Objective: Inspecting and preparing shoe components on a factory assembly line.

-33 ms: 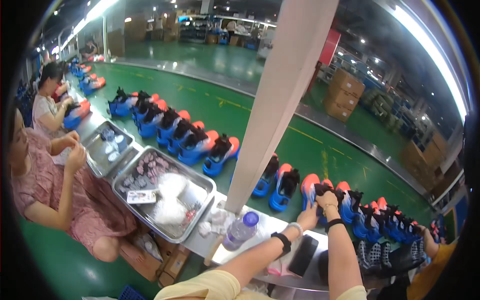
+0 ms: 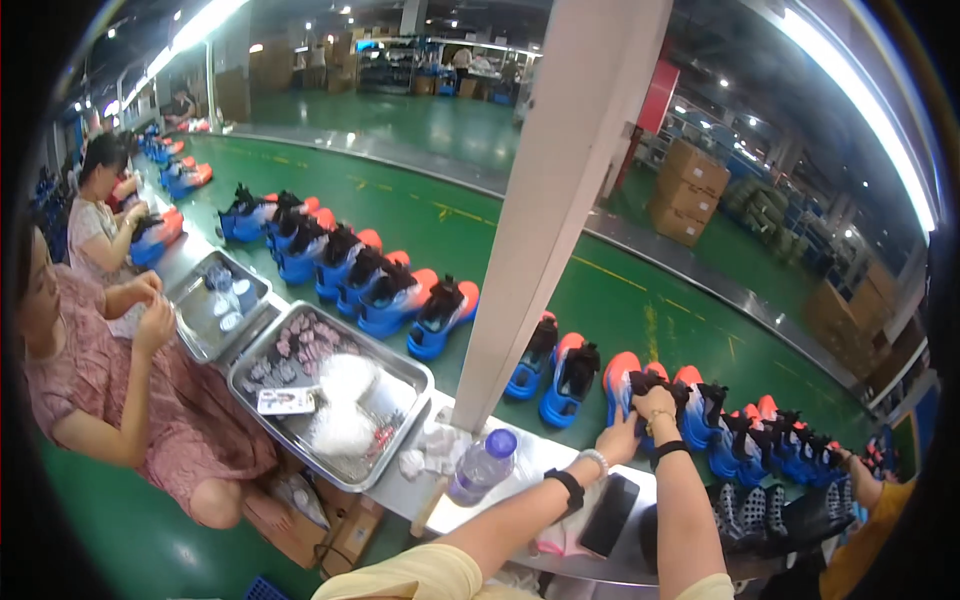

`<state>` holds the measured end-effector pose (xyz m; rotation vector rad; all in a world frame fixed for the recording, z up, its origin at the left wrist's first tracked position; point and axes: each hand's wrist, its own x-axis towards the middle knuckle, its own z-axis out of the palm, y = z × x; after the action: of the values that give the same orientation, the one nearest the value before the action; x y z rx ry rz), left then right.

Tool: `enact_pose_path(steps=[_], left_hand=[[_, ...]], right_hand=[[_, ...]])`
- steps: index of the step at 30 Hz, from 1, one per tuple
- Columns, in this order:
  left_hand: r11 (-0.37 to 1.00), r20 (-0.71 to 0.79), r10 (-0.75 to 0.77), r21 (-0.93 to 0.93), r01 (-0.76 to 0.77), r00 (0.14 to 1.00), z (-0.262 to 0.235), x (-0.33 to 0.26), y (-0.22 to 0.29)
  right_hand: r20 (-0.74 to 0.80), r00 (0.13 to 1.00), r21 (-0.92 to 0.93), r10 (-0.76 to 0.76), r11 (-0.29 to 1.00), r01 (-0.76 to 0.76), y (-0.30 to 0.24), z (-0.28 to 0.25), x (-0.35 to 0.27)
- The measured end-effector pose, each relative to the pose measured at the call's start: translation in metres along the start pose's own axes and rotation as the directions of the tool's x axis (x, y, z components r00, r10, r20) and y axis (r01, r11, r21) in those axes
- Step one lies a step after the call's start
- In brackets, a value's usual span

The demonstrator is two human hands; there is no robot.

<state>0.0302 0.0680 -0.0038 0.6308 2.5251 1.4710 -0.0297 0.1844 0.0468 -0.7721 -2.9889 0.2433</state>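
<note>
At the belt, both my hands are on a blue sneaker [image 2: 619, 382] with an orange toe and a black collar. My left hand [image 2: 617, 437] is closed at its near side, finger and thumb against the blue heel area. My right hand [image 2: 655, 402] curls over the black collar from the right, its fingertips partly hidden. Whether the hands also touch the neighbouring sneaker, I cannot tell. Just right stands another sneaker [image 2: 695, 400]. Nearer to me lie a dark phone [image 2: 609, 515] and a clear bottle with a purple cap [image 2: 483, 467].
A white post [image 2: 560, 190] rises beyond the bench. Sneakers line the green belt [image 2: 400, 215]. Left are a metal tray [image 2: 405, 440] with bags and small parts, a smaller tray [image 2: 195, 340], and a seated co-worker [image 2: 130, 390]. Black patterned pieces [image 2: 775, 512] lie at right.
The whole view has shifted very slightly. My hands stay on the sneaker, and nothing else has visibly moved.
</note>
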Motion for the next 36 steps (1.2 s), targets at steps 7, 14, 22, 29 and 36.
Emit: enact_pose_path(steps=[7,14,22,29,36], left_hand=[[0.989,-0.007,-0.062,0.137,0.062,0.998,-0.012,0.018,-0.003],[0.997,0.030,-0.051,0.051,0.049,0.998,-0.027,0.011,-0.003],[0.999,-0.029,-0.034,-0.022,0.034,0.999,-0.040,0.009,0.006],[0.993,-0.190,0.054,0.111,-0.033,0.980,-0.054,0.018,-0.001],[0.992,-0.275,0.027,0.130,0.009,0.961,-0.050,0.006,-0.017]], right_hand=[[0.087,0.989,0.173,-0.122,0.979,0.105,-0.007,-0.037,0.001],[0.119,0.962,0.300,-0.245,0.933,0.200,-0.015,-0.034,0.010],[-0.025,0.954,0.049,-0.299,0.953,0.300,-0.021,0.002,0.031],[0.458,0.770,0.478,-0.445,0.853,0.209,-0.016,-0.109,-0.002],[-0.174,0.872,0.342,-0.458,0.802,0.490,0.176,-0.299,-0.126]])
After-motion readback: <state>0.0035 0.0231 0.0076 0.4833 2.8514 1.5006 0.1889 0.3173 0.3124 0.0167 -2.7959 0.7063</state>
